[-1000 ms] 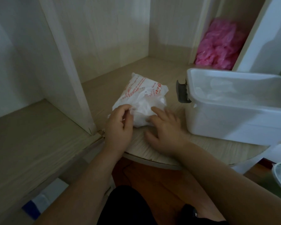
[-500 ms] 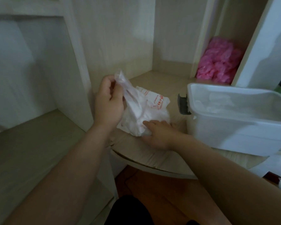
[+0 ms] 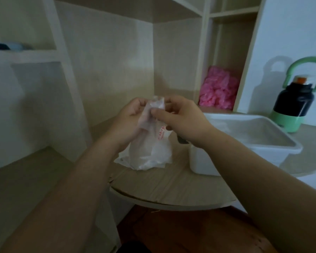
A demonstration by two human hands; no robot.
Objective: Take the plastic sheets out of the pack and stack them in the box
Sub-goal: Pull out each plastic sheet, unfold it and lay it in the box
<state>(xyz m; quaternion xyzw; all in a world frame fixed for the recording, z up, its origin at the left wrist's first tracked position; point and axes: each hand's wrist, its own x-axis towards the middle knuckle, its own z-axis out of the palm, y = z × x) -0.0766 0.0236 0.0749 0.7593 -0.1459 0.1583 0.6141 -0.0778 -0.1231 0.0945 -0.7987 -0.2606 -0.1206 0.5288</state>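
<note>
White, thin plastic for the pack [image 3: 150, 152], with red print on one side. Sits on the round table [image 3: 171, 189], just beside the box [image 3: 204, 161], with the top held up. Gripped at that top by both hands, close together: left hand [image 3: 130, 121] curled round the left side, right hand [image 3: 181, 117] pinching the right side with thumb and finger. Looks like opening the mouth of the pack, or pulling out a first sheet; too blurry to tell which.

Early in the job, by the look of things. Pack not empty, fat at the bottom, sheets hidden inside. Nothing sure in the box: maybe some pale see-through shapes on the floor, hard to tell. Left to do: get the sheets out, carry over to the right, lay flat in the box, one on top of the other.

Pack soft, crinkly, a bit shiny, floppy like a bag. Likely slippery and easy to tear. Box hard and smooth, white plastic, long with round corners and a thick rim, open on top, a dark clip [image 3: 182, 141] on the near end. Table pale wood with lines, curved at the edge. Behind, a puffy pink pile [image 3: 217, 88] and a dark bottle [image 3: 294, 105] with a green handle.
</note>
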